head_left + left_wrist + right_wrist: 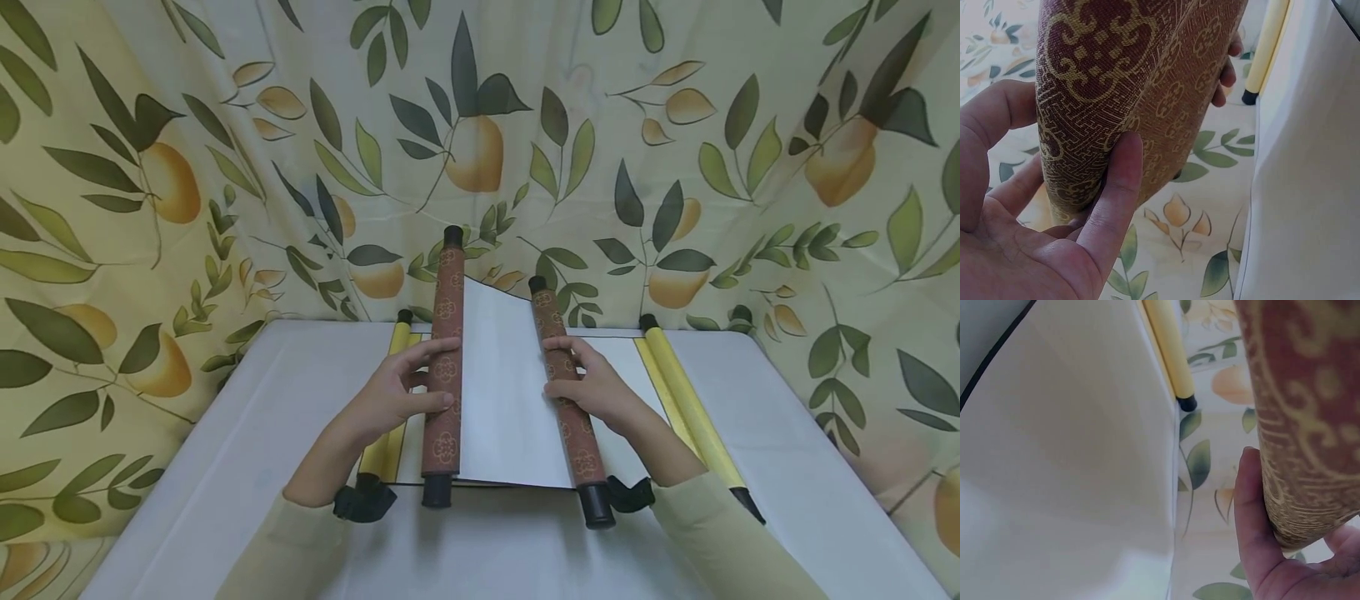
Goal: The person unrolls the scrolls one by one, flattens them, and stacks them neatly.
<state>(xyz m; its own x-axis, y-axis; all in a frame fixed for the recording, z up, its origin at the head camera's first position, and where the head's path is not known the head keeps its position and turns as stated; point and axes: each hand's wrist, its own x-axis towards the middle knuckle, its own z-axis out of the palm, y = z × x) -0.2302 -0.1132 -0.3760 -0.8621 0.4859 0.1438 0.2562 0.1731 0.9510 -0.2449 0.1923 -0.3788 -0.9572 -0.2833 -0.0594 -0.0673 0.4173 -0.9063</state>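
Left hand (386,396): fingers round left red roller (447,371)
Right hand (596,387): fingers round right red roller (572,425)
Crease risk: white sheet (502,392), should rollers tilt unevenly

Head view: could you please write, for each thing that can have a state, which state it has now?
Brown scroll: partly unrolled, white sheet showing between its two rollers.
Yellow scroll: lying spread open on the table, partly covered from view.
Left hand: gripping the brown scroll's left roller.
Right hand: gripping its right roller.
Patterned cloth: hanging behind the table.
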